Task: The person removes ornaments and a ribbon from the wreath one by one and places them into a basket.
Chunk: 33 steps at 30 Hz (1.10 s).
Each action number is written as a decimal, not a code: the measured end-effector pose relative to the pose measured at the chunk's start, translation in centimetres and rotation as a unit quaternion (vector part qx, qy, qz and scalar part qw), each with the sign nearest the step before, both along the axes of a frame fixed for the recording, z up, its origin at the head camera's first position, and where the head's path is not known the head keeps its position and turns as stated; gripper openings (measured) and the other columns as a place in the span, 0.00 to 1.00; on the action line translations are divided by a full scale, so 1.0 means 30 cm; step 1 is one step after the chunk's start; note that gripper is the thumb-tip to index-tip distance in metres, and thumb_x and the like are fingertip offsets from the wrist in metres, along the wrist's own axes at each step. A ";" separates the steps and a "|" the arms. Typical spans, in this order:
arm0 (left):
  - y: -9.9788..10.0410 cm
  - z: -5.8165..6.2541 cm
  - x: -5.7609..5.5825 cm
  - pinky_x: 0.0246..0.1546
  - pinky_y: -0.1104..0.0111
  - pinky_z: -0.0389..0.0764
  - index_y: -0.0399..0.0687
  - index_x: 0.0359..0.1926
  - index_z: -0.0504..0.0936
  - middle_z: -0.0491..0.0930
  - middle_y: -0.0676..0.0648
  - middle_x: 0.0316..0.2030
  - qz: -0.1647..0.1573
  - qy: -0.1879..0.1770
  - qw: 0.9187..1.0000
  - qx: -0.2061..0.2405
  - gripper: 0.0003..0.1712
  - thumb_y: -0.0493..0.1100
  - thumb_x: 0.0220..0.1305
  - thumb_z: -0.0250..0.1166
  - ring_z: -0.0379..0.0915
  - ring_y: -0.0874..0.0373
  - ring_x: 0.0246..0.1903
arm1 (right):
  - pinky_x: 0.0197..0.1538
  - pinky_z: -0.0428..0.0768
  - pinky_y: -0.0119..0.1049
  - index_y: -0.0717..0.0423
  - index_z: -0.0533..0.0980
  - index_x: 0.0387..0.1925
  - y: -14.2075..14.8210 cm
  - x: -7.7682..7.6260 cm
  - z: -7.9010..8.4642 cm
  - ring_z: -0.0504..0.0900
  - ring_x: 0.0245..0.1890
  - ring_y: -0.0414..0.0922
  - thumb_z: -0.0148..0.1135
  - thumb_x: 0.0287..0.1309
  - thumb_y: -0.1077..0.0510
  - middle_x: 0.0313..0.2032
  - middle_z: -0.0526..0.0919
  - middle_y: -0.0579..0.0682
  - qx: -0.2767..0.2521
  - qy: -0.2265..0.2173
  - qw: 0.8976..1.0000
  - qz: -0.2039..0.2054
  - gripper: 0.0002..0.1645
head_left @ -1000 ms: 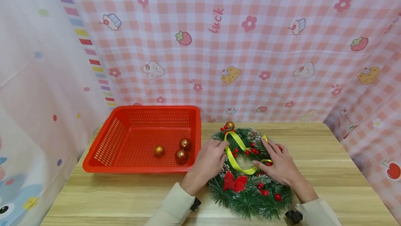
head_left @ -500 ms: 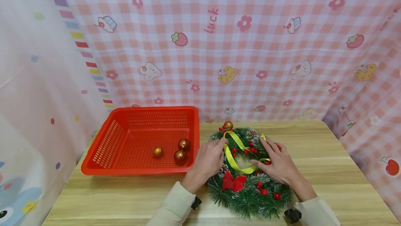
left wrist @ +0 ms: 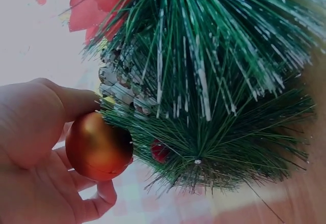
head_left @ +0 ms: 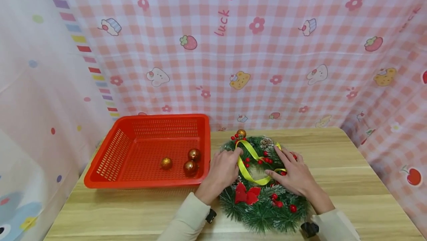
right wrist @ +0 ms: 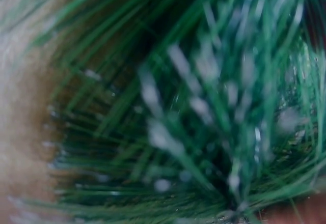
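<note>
A green Christmas wreath (head_left: pixel 263 215) lies on the table, with a red bow (head_left: pixel 247 193), red berries, a pinecone (head_left: pixel 267 143) and a loose loop of yellow ribbon (head_left: pixel 246 174). At its left side is my left hand (head_left: pixel 224 172), fingertips by the ribbon. In the left wrist view, the thumb and curled fingers of that hand hold a copper bauble (left wrist: pixel 97 147) against the wreath's edge; the head view hides this bauble. My right hand (head_left: pixel 295 174) rests on the wreath's right side, fingers extended and thumb near the ribbon. Blurred needles fill the right wrist view.
To the left stands a red plastic basket (head_left: pixel 146 184) containing a glittery gold bauble (head_left: pixel 166 163) and two shiny copper baubles (head_left: pixel 190 168). Another gold bauble (head_left: pixel 241 133) sits at the wreath's far edge. A pink checked cloth (head_left: pixel 213 59) hangs behind the wooden table (head_left: pixel 337 167).
The head view has shifted slightly, moving the whole scene a little to the left. Both hands keep their places on the wreath.
</note>
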<state>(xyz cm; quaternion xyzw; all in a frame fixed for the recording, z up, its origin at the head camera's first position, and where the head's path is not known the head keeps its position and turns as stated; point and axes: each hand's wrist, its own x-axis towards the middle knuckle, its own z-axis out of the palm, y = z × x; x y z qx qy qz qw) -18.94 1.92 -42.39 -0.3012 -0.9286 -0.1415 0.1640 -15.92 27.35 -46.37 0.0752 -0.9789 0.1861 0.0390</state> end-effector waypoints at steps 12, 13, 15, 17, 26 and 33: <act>-0.011 0.001 0.000 0.17 0.72 0.56 0.47 0.54 0.79 0.63 0.57 0.11 0.025 -0.058 0.996 0.069 0.20 0.33 0.59 0.63 0.55 0.63 0.10 | 0.58 0.62 0.74 0.49 0.51 0.78 -0.002 0.001 -0.003 0.54 0.69 0.70 0.54 0.62 0.28 0.73 0.57 0.63 -0.001 0.009 1.000 0.003 0.53; -0.012 0.002 0.000 0.17 0.72 0.56 0.48 0.54 0.79 0.63 0.57 0.11 0.028 -0.066 0.995 0.073 0.20 0.33 0.60 0.63 0.55 0.63 0.10 | 0.58 0.62 0.74 0.49 0.51 0.78 -0.002 0.002 -0.003 0.54 0.69 0.70 0.54 0.62 0.28 0.73 0.57 0.63 -0.002 0.009 1.000 0.003 0.53; -0.012 0.005 0.001 0.16 0.71 0.55 0.48 0.54 0.78 0.63 0.57 0.10 0.033 -0.082 0.993 0.080 0.19 0.34 0.61 0.63 0.55 0.62 0.10 | 0.57 0.62 0.74 0.49 0.51 0.78 -0.002 0.002 -0.003 0.54 0.69 0.70 0.55 0.62 0.28 0.73 0.57 0.63 -0.002 0.010 1.000 0.003 0.53; -0.011 0.007 0.000 0.16 0.71 0.55 0.49 0.54 0.78 0.64 0.57 0.11 0.036 -0.098 0.991 0.090 0.18 0.34 0.62 0.62 0.56 0.62 0.10 | 0.57 0.63 0.74 0.49 0.51 0.78 -0.003 0.002 -0.004 0.54 0.69 0.70 0.55 0.62 0.28 0.73 0.57 0.63 -0.001 0.011 1.000 0.002 0.53; -0.014 0.019 -0.004 0.16 0.70 0.60 0.50 0.54 0.75 0.71 0.56 0.17 0.039 -0.226 0.962 0.147 0.17 0.33 0.66 0.56 0.61 0.61 0.12 | 0.58 0.62 0.74 0.48 0.51 0.78 -0.006 0.001 -0.006 0.54 0.69 0.69 0.54 0.62 0.27 0.73 0.57 0.63 0.000 0.006 1.000 0.000 0.53; -0.001 0.013 0.003 0.22 0.70 0.67 0.52 0.56 0.74 0.75 0.59 0.22 0.065 -0.221 0.966 0.120 0.21 0.36 0.63 0.63 0.67 0.64 0.17 | 0.58 0.63 0.73 0.48 0.50 0.78 -0.002 0.001 -0.004 0.54 0.69 0.69 0.53 0.62 0.27 0.73 0.57 0.62 0.001 0.007 1.000 -0.001 0.53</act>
